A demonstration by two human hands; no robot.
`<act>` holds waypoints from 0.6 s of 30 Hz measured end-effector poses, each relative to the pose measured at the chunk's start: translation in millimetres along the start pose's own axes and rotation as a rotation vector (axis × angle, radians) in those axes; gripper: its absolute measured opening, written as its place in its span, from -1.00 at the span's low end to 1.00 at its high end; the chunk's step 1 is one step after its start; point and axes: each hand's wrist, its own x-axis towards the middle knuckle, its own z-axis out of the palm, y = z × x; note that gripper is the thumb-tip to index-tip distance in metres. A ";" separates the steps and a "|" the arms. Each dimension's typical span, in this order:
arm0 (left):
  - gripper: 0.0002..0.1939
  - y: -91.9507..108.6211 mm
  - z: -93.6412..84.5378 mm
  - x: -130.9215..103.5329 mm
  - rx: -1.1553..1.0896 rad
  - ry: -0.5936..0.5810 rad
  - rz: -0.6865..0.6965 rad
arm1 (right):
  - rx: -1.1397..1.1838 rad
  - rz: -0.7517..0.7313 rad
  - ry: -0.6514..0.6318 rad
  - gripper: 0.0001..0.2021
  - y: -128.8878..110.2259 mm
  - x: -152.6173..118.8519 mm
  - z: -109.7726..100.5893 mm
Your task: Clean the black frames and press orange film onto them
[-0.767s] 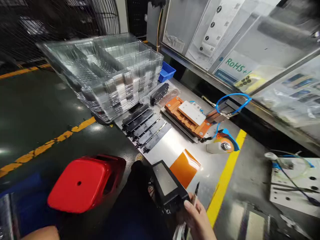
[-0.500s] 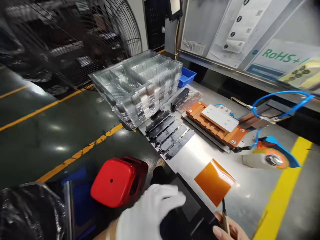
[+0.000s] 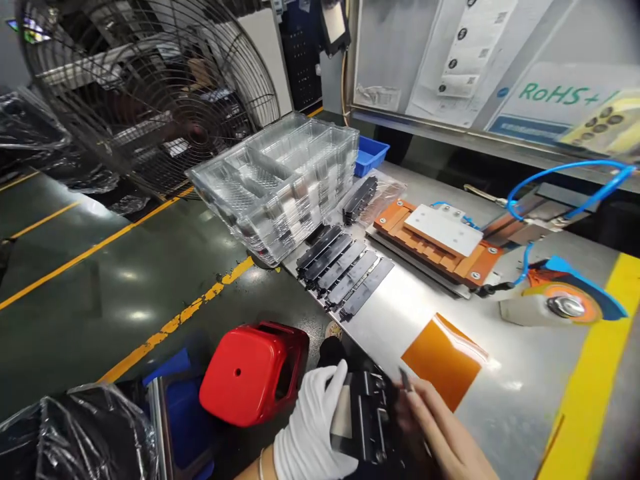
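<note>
My left hand [image 3: 314,421], in a white glove, is closed on the edge of a black plastic part [image 3: 369,417]. This part has a pale flat patch on its left side and shiny raised details along its right. Close to its right edge is my bare right hand [image 3: 445,427], its fingers pinched round a slim dark-tipped tool [image 3: 405,381]. The tool's tip points up and away from me, and its exact kind is unclear. Beyond that hand an orange-brown sheet [image 3: 443,360] lies flat on the metal table [image 3: 520,387].
Several black strip-shaped parts [image 3: 345,270] lie in a row along the table's left edge. Stacked clear trays [image 3: 300,193] stand behind them, beside a blue bin [image 3: 371,157]. An orange fixture [image 3: 430,243], a tape roll [image 3: 565,303] and a red stool [image 3: 250,380] are around.
My left hand has turned and now grips the black part, which shows a different side. My right hand has moved up and left, bringing the tool beside the part. The view has shifted slightly.
</note>
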 end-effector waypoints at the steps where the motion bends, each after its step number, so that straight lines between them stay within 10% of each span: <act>1: 0.10 0.2 -1.8 -1.3 0.031 0.011 -0.016 | -0.019 -0.006 -0.045 -0.67 -0.1 -0.2 3.2; 11: 0.01 2.3 -3.5 -3.2 0.082 -0.066 -0.048 | -0.334 -0.339 0.142 -0.73 -14.5 7.9 18.9; 18: -0.51 3.7 -16.8 1.0 0.083 -0.171 -0.095 | -0.390 -0.391 0.239 -0.68 -12.9 5.6 24.8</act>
